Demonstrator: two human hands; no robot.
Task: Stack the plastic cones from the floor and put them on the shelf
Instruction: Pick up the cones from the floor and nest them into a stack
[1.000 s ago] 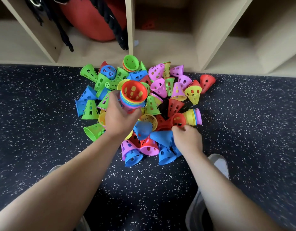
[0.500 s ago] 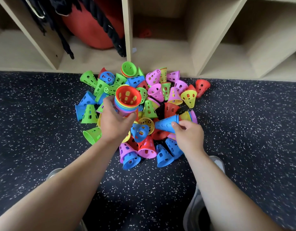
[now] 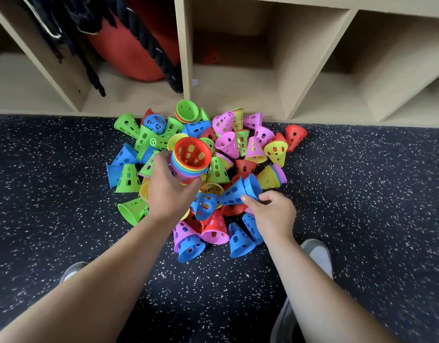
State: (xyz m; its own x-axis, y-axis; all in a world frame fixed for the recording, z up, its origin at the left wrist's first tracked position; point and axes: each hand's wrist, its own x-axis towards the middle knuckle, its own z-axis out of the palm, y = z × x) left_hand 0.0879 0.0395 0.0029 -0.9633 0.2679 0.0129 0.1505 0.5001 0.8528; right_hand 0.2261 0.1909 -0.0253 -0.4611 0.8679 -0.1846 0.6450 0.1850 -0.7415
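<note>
While the left hand (image 3: 167, 194) grips the nested stack (image 3: 191, 160), the right hand (image 3: 272, 214) pinches a blue cone (image 3: 238, 190) beside it.

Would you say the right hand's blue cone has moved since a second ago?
Yes: the right hand lifted the blue cone up toward the yellow cones.

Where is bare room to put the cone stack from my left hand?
Bare: the dark speckled floor left and right of the pile of coloured plastic cones, and most of the wooden shelf compartment behind it. Crowded: the pile, and the compartment with a bulky red object and black ropes.
</note>
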